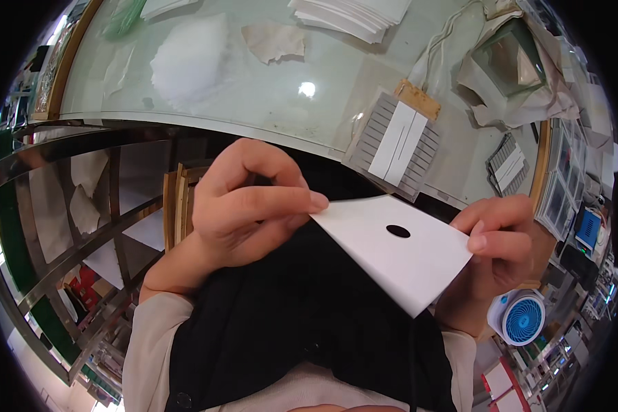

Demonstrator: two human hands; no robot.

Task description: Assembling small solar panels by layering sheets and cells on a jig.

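Note:
A white paper sleeve (pixel 384 257) with a round hole is held up in front of my chest, tilted, its lower corner hanging down. My left hand (pixel 254 206) pinches its left corner between thumb and fingers. At the opposite edge my right hand (pixel 494 240) grips it between thumb and bent fingers. Beyond it, at the table's near edge, lies a grey ridged plate (pixel 419 161) with two white paper strips (pixel 395 141) across it and a worn wooden piece (pixel 419 98) at its far end.
The pale tabletop (pixel 268 96) carries a stack of white sheets (pixel 353 17), a torn paper scrap (pixel 275 42) and white foam sheeting (pixel 192 58). A paper-lined box (pixel 508 62) stands far right. Metal racks (pixel 82 154) rise at left; a blue fan (pixel 524 319) is at lower right.

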